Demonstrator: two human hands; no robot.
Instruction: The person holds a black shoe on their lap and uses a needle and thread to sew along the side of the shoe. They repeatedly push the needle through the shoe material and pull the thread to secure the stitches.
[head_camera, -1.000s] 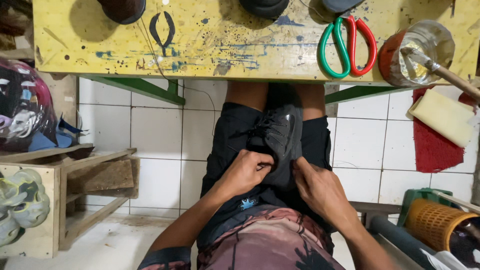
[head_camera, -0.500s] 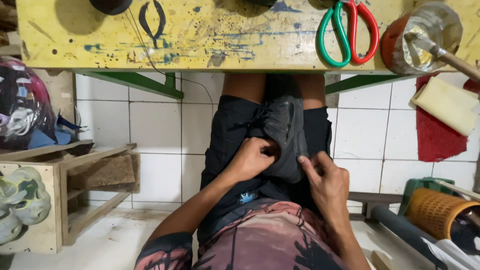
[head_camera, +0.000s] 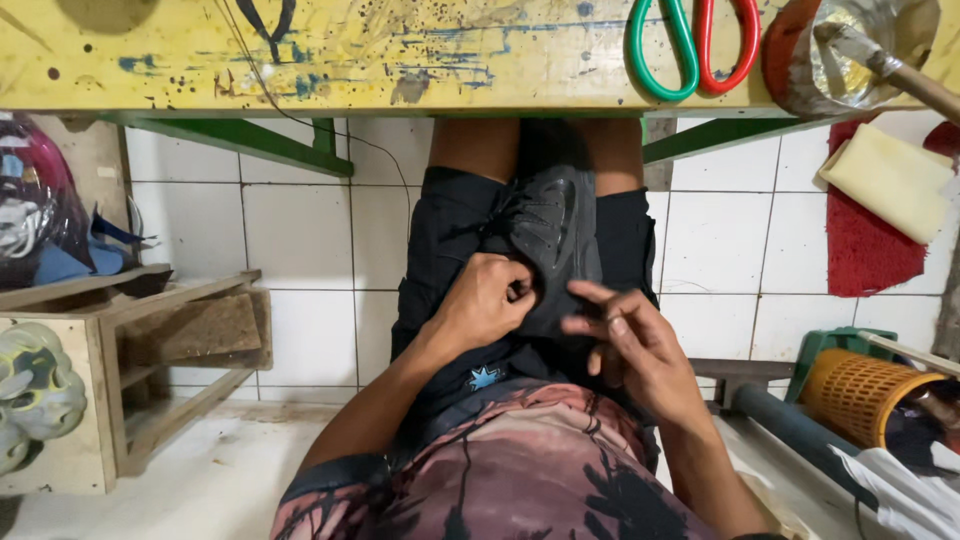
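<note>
A black shoe lies on my lap, over my black shorts, with its sole end toward the table. My left hand grips the near edge of the shoe, fingers curled into it. My right hand hovers just right of the shoe, fingers spread and loosely bent, holding nothing that I can make out. My bare knees go under the paint-stained yellow table.
Red-and-green handled scissors and a red pot with a brush rest on the table. A red cloth with a pale block lies on the tiled floor at right. An orange basket stands at right, a wooden shelf at left.
My right hand has come off the shoe and opened its fingers. My left hand stays closed on the shoe's edge. The view has tilted slightly downward.
</note>
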